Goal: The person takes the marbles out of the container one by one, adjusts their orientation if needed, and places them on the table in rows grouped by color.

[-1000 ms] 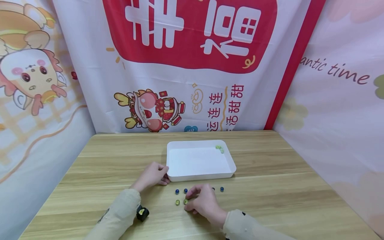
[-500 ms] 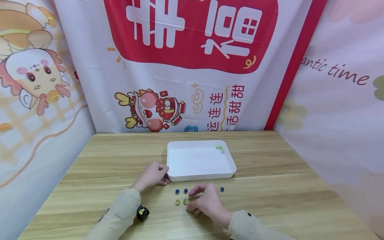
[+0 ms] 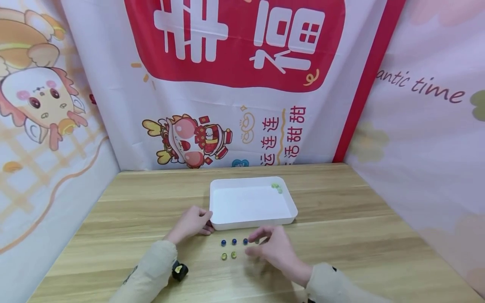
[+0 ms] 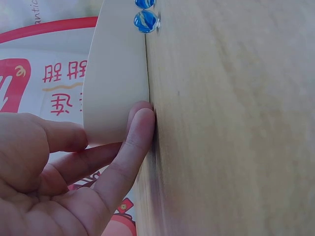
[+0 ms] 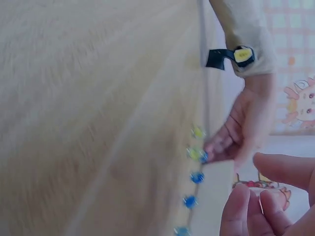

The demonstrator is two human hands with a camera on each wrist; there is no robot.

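Observation:
At the near left corner of a white tray (image 3: 250, 222), my left hand (image 3: 191, 223) grips the wall. The left wrist view shows its thumb at the rim and fingers low against the outside of the tray wall (image 4: 115, 73). My right hand (image 3: 279, 250) hovers over the table just right of the glass marbles, thumb and fingers apart and nothing between them. Blue marbles (image 3: 234, 241) lie in a row before the tray; the right end of this row is partly covered by the fingers. Two yellow-green marbles (image 3: 233, 255) lie nearer me.
Inside the tray, several pale green marbles (image 3: 277, 187) sit in the far right corner. A black strap with a yellow mark (image 3: 179, 270) is at the left sleeve. The wooden table (image 3: 363, 235) ends at printed cloth walls (image 3: 242, 97) behind and on both sides.
My right hand has moved right, away from the yellow-green marbles, uncovering another blue marble and hiding the rightmost one. My left hand has stayed at the tray corner.

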